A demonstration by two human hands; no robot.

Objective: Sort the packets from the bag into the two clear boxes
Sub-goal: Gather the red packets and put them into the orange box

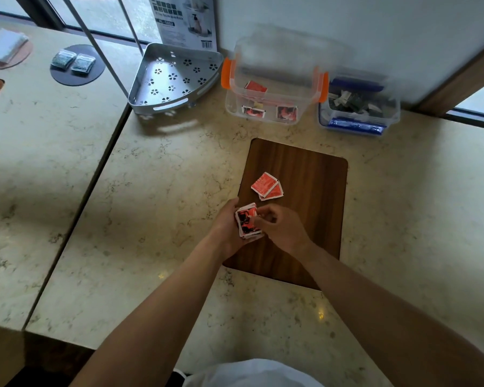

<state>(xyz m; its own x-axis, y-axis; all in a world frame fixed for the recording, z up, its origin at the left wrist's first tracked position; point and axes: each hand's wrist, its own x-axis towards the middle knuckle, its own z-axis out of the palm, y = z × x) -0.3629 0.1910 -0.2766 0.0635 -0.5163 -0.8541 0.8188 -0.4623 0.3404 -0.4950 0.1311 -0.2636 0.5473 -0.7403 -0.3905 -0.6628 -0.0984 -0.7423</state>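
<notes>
Packets [248,222]: small red-and-black stack cupped in left hand [229,227] above near-left corner of wooden board [313,191]. Right hand [280,226] beside it, fingertips pinching top packet's edge. Two red packets [267,186] overlapping on board just beyond hands. Further back, orange-clipped box [271,88] with few red packets inside. Right of it, blue-clipped box [358,104] holding dark packets.

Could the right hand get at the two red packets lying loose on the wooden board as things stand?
Probably yes: the red packets lie uncovered just beyond the right hand, nothing between them, though its fingers are busy on the stack.
</notes>
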